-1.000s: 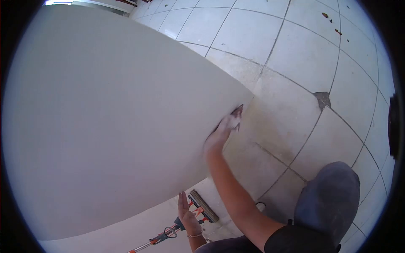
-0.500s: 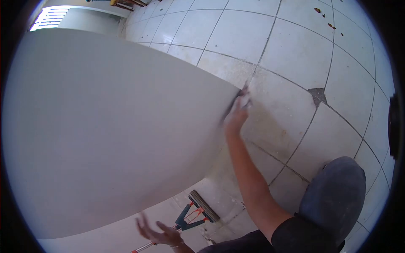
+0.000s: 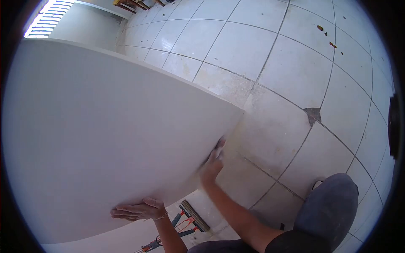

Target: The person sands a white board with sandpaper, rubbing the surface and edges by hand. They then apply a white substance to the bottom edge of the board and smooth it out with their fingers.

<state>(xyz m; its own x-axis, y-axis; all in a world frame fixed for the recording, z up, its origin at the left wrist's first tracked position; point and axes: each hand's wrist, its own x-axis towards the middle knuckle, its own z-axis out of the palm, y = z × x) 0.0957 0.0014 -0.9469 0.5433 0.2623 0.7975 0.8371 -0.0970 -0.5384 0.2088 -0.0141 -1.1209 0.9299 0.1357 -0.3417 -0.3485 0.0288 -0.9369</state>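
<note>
My left hand (image 3: pixel 139 209) lies flat on the lower part of a smooth, pale grey wall-like panel (image 3: pixel 122 126), fingers stretched out together, a thin bracelet at its wrist. At the panel's edge near the floor, my right hand (image 3: pixel 213 166) presses in with its fingers closed. Something dark and something whitish show at its fingertips, but motion blur hides what it is. Below and between my two arms, a sponge mop (image 3: pixel 195 216) with a grey roller-like head and a dark and orange frame lies close to the panel's foot.
White floor tiles (image 3: pixel 303 76) with dark joints spread to the right. One tile corner has a broken grey patch (image 3: pixel 312 116). Brown bits (image 3: pixel 332 44) lie farther off. My bent knee (image 3: pixel 327 211) is at lower right. Wooden legs (image 3: pixel 134 5) and a barred opening (image 3: pixel 48 19) show at the back.
My right hand has slid down along the panel's edge, toward me. My left hand, raised with fingers spread before, now rests flat on the panel. The view has shifted slightly.
</note>
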